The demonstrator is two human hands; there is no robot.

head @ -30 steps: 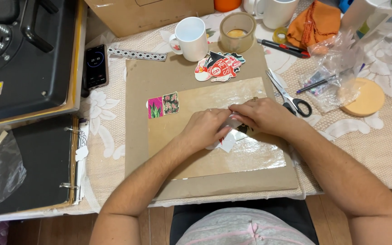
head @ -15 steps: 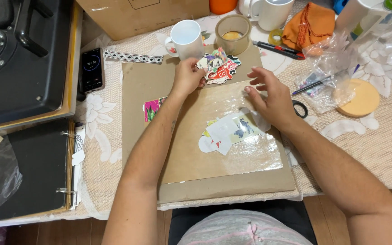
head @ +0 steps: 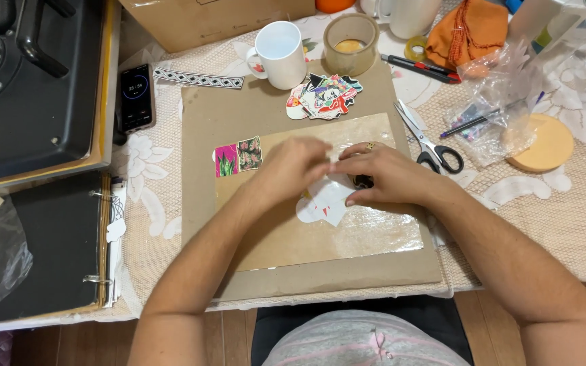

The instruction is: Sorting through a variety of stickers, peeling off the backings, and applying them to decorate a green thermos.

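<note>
white sticker cutout [head: 325, 203] lies under both hands, left [head: 291, 165] and right [head: 379, 175]

- The left hand [head: 291, 166] and right hand [head: 381, 177] meet fingertip to fingertip over a white cut-out sticker [head: 325, 203] lying on a clear plastic sheet [head: 367, 230].
- Just left of the left hand lie two small floral stickers [head: 238, 157].
- Beyond the hands sits a pile of colourful stickers [head: 323, 96].
- Scissors [head: 428, 139] lie right of the right hand.
</note>
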